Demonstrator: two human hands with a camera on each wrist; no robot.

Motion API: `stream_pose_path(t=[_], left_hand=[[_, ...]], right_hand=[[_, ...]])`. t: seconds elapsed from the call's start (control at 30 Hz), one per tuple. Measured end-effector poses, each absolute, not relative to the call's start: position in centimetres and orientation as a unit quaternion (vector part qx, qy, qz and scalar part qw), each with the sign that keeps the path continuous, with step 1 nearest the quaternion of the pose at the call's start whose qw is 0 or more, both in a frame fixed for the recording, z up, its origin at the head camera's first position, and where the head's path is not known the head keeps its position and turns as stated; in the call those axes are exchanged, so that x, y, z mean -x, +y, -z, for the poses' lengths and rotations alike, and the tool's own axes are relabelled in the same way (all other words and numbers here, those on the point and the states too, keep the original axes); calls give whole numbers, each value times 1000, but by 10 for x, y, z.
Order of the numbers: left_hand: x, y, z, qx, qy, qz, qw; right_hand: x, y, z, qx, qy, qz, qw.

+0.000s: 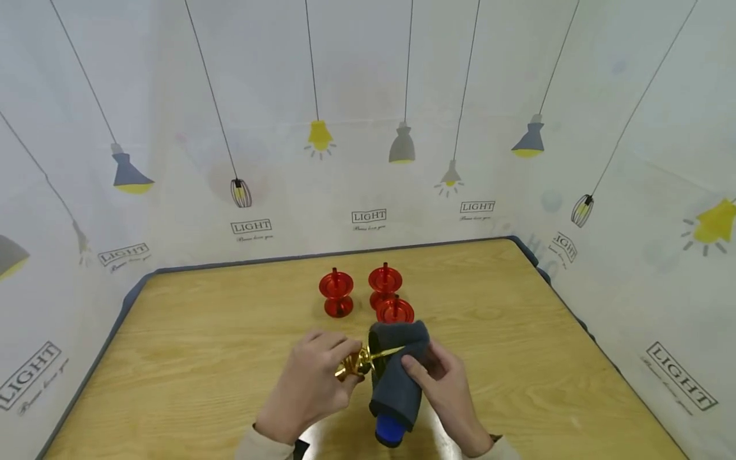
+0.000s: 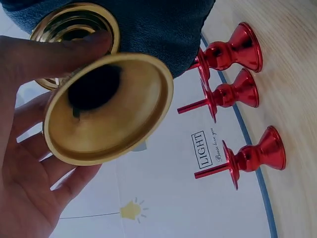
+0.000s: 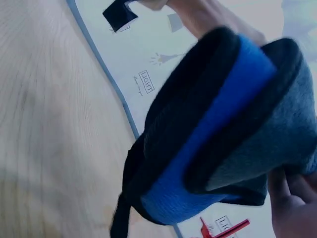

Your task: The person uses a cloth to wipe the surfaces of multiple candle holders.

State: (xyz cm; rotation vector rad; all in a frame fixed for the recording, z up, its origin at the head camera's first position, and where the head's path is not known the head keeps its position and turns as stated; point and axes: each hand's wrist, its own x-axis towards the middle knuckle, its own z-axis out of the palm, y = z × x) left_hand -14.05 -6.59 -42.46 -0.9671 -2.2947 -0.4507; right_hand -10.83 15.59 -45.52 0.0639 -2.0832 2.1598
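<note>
A shiny gold candlestick (image 1: 349, 365) is gripped by my left hand (image 1: 313, 377), thumb on one side and fingers on the other. Its hollow, flared foot (image 2: 136, 116) faces the left wrist camera. In the head view its thin spike points right, against a dark grey-blue cloth (image 1: 397, 383). My right hand (image 1: 451, 386) holds that folded cloth, with the thumb pressed on top. Bright blue layers (image 3: 198, 153) and dark edging show among the folds in the right wrist view. The cloth hides part of the candlestick's plate.
Beyond my hands stand three red candlesticks, one at the left (image 1: 337, 294), one at the back (image 1: 384, 281) and one nearer the cloth (image 1: 397, 312). They are upright on the wood-grain table (image 1: 218, 345). A pale wall sheet (image 1: 368, 179) printed with lamps encloses the table.
</note>
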Motion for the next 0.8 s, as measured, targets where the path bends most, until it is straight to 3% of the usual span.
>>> stream_pose_path(t=[0.17, 0.3, 0.7, 0.8], left_hand=[[130, -61, 423, 362, -885, 157, 249], [129, -64, 428, 374, -878, 234, 187], [165, -97, 448, 373, -714, 546, -231], [169, -101, 452, 366, -674, 575, -285]], right_hand=[[108, 163, 459, -44, -694, -719, 18], [109, 166, 460, -70, -696, -714, 2], [119, 157, 456, -152, -686, -711, -29], [120, 152, 456, -135, -690, -710, -24]])
